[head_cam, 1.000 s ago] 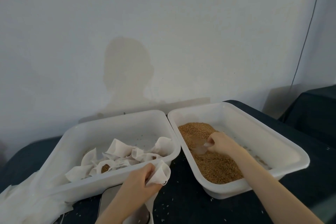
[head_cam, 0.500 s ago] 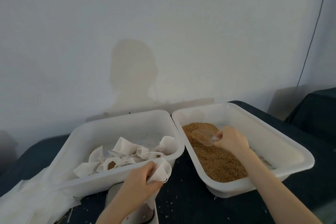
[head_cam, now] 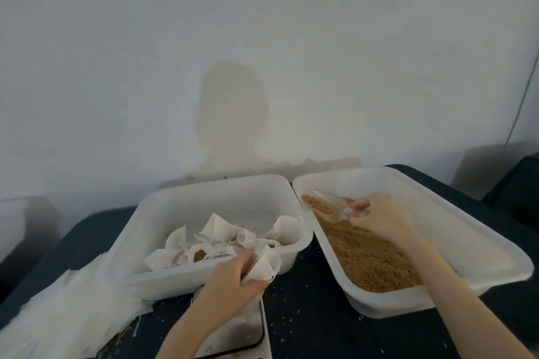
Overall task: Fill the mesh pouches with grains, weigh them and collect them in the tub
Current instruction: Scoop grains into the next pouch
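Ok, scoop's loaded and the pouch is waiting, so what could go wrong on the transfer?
1. The clear scoop in the right hand must cross the gap between tubs; grains could fall onto the dark table, where strays already lie.
2. The left hand holds the empty pouch by crumpled fabric; its mouth looks narrow, so the pour may miss.

Narrow dark gap (head_cam: 309, 277) between two white tubs (head_cam: 221, 192)
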